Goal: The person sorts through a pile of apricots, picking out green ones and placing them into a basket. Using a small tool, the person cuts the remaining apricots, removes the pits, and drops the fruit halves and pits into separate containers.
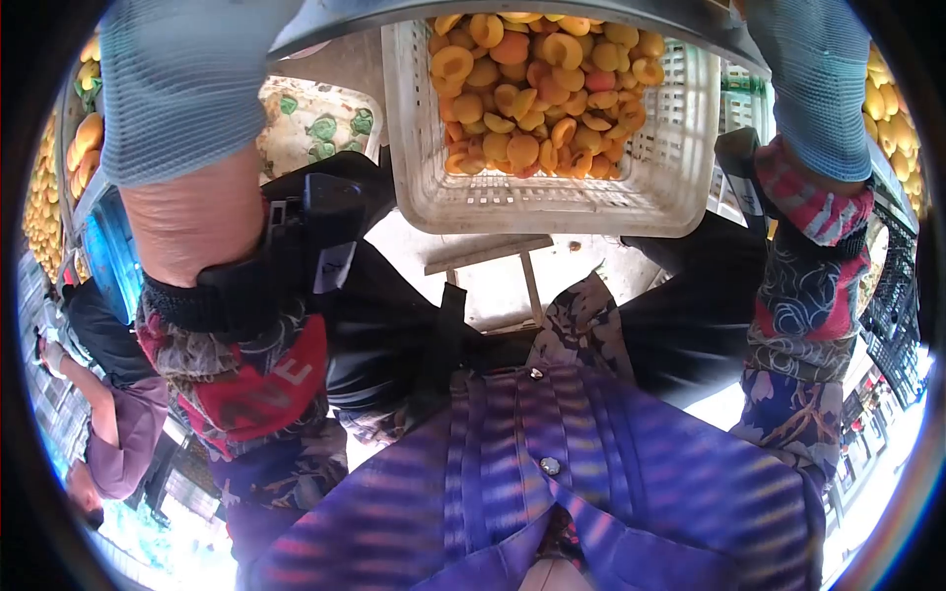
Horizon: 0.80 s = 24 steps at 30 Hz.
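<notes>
My left hand (187,84), in a light blue-grey ribbed glove, reaches up at the upper left. Its fingers lie outside the frame. At the upper right is my right hand (816,89), gloved the same way, its fingers also cut off by the top edge. A curved grey metal rim (340,28) runs between both hands. Below that rim stands a white plastic crate (552,209) holding many orange-yellow apricots (542,98), a number of them split into halves. Whether either hand holds anything is hidden.
A pale stained tray (296,110) with green leaves lies left of the crate. More apricots (87,143) show at the far left and others (892,113) at the far right. A co-worker (128,424) in a purple top is at the left, near a blue tub (110,251).
</notes>
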Available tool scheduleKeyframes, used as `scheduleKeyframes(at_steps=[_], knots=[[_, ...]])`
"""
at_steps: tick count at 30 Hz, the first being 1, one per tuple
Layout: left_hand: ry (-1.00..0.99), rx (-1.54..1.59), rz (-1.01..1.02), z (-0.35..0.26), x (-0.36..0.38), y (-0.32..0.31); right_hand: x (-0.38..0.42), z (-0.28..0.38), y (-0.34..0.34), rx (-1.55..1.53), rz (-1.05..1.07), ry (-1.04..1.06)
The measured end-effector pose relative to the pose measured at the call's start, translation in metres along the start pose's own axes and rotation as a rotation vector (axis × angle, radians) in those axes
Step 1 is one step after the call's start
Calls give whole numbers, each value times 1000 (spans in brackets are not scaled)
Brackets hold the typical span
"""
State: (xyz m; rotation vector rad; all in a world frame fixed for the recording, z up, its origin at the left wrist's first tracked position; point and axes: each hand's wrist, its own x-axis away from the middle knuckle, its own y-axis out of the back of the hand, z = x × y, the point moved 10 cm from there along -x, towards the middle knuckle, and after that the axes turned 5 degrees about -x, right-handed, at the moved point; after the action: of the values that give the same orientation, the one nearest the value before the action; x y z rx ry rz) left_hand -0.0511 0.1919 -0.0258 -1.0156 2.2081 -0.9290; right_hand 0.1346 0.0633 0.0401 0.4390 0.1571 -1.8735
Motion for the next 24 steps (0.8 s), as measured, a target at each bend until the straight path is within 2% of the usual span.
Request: scheduleKeyframes(at_steps=[2,6,8,9,11,14,15,16,19,24], knots=[[-142,-587,374,-6,38,-92,2,-1,-1,-131,46,-11],[7,-458,528,0,31,-93,3,-5,1,-12,18,-84],[-325,-631,847,-13,51,-114,9,7,1,-60,-44,35],[-328,-631,849,-16,53,-109,11,9,-3,-59,-43,38],[-170,-712,527,-15,36,-84,14,23,-10,104,-43,162],[-143,-690,407,-23,40,-84,11,15,-10,30,-16,80],[-122,-672,353,-21,40,-87,10,17,-11,99,142,331],[-98,-651,298,-16,40,-91,10,22,-25,93,146,323],[-27,-579,146,5,47,-123,13,31,-55,49,155,117],[81,-456,-119,41,40,-135,8,13,-102,-25,180,-228]])
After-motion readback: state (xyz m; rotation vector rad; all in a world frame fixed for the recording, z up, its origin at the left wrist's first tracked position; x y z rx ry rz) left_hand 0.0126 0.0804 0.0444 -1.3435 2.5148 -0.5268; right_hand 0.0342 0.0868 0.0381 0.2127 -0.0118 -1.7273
